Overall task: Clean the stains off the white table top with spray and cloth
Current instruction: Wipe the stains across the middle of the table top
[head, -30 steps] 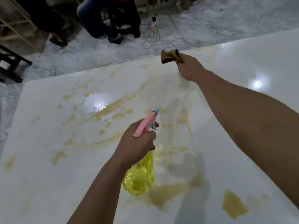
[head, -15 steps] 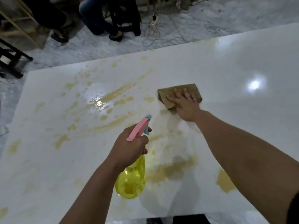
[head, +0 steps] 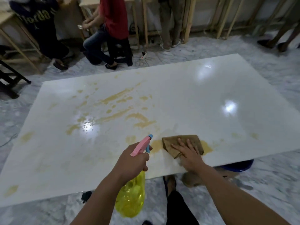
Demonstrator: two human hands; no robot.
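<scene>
The white table top (head: 186,98) carries yellowish-brown stains (head: 113,101) across its left and middle. My right hand (head: 188,151) presses flat, fingers spread, on a brown cloth (head: 191,140) lying over a stain near the table's near edge. My left hand (head: 133,161) grips the neck of a yellow spray bottle (head: 131,197) with a pink trigger head and blue nozzle (head: 142,143), held above the near edge just left of the cloth. The nozzle points toward the far side of the table.
Marble floor surrounds the table. Several people sit or stand at the far side by wooden frames (head: 146,21). A power strip (head: 143,55) lies on the floor beyond the table. A blue object (head: 240,166) shows under the near right edge. A black stool (head: 9,78) stands far left.
My right hand has dragged the cloth from the far edge back toward me to the near edge. The view has pulled back. The left hand kept the bottle in roughly the same hold.
</scene>
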